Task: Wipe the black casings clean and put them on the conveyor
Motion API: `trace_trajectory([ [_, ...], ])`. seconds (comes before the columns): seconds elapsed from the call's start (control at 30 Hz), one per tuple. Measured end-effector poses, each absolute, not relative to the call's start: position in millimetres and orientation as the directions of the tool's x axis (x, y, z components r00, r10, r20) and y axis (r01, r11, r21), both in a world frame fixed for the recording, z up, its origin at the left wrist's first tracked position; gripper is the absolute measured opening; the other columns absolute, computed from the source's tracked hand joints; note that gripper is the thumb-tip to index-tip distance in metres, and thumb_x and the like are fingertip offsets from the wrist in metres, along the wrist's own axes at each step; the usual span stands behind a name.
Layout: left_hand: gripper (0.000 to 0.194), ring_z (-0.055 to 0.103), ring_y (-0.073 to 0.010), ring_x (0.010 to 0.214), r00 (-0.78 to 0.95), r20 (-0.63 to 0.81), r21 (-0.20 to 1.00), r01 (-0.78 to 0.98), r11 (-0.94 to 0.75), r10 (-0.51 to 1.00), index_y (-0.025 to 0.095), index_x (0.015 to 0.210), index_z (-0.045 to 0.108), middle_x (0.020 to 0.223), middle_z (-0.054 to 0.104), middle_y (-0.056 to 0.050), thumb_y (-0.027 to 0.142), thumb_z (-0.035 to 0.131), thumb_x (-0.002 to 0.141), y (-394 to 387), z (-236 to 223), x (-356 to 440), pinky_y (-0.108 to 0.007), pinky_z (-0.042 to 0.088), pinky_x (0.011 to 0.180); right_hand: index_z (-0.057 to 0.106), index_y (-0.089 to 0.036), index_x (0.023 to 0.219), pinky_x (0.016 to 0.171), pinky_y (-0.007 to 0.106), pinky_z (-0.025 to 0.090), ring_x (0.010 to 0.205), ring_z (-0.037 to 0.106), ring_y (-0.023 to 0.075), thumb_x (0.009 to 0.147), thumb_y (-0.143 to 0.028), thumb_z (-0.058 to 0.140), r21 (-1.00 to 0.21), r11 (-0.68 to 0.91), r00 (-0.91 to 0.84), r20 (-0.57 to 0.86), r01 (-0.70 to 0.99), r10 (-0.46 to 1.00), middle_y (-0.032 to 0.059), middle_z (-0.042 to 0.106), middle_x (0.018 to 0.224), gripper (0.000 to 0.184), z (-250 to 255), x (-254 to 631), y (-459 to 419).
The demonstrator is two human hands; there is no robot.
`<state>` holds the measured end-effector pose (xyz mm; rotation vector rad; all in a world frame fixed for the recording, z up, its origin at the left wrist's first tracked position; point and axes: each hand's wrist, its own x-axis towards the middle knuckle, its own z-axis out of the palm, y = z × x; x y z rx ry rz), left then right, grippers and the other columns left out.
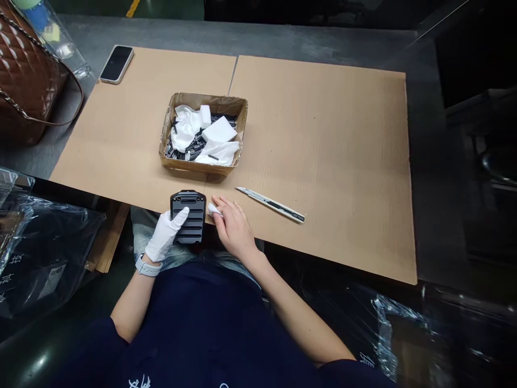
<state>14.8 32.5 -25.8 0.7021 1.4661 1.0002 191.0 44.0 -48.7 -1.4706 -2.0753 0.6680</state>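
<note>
"Fingers of the white-gloved left hand [165, 230] are closed on the black ribbed panel [195, 222], thumb across its face."

"Where do you see that panel?"

"On my feed it shows at the near edge of the cardboard-covered surface [327, 145], with the open box [202, 168] beyond."

"And the right?"

"I see the bare right hand [236, 226] beside the panel, fingers narrow around a small white wad [213, 209]; I can't tell its material."

"Anything nearby?"

"A slim knife [270, 205] lies just right of that hand."
</note>
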Motion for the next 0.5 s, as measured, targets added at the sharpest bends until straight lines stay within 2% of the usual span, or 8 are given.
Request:
trace_trajectory([
  [0.27,0.047,0.067,-0.0241,0.095,-0.109,-0.45,0.89,-0.138,0.435,0.886,0.013,0.099,0.069,0.101,0.073,-0.009,0.051,0.067,0.073,35,-30,20,-0.038,0.051,0.091,0.056,-0.02,0.093,0.106,0.053,0.038,0.127,0.052,0.0252,0.095,-0.027,0.034,-0.648,0.3,-0.29,0.126,0.7,0.949,0.0123,0.059,0.131,0.024,-48,191,43],
  [0.37,0.046,0.067,-0.0231,0.096,-0.095,-0.46,0.875,-0.216,0.432,0.883,0.014,0.101,0.069,0.102,0.073,-0.008,0.047,0.072,0.07,33,-31,17,-0.036,0.05,0.092,0.056,-0.02,0.094,0.107,0.052,0.037,0.127,0.051,0.0244,0.094,-0.027,0.034,-0.655,0.292,-0.284,0.122,0.697,0.951,0.0115,0.06,0.131,0.023,-49,190,43],
  [0.43,0.045,0.068,-0.0209,0.09,-0.108,-0.487,0.848,-0.298,0.439,0.867,0.017,0.099,0.069,0.095,0.074,-0.006,0.05,0.072,0.068,29,-35,10,-0.034,0.052,0.089,0.056,-0.021,0.094,0.107,0.052,0.037,0.127,0.051,0.0241,0.094,-0.027,0.035,-0.662,0.281,-0.272,0.121,0.694,0.955,0.0111,0.06,0.13,0.022,-49,190,43],
  [0.5,0.046,0.069,-0.0173,0.074,-0.148,-0.512,0.821,-0.374,0.432,0.846,0.02,0.089,0.07,0.079,0.073,-0.003,0.062,0.063,0.071,25,-41,-2,-0.031,0.055,0.079,0.056,-0.021,0.094,0.107,0.053,0.036,0.127,0.051,0.0242,0.094,-0.028,0.036,-0.671,0.275,-0.264,0.121,0.689,0.957,0.0111,0.06,0.13,0.021,-48,190,42],
])
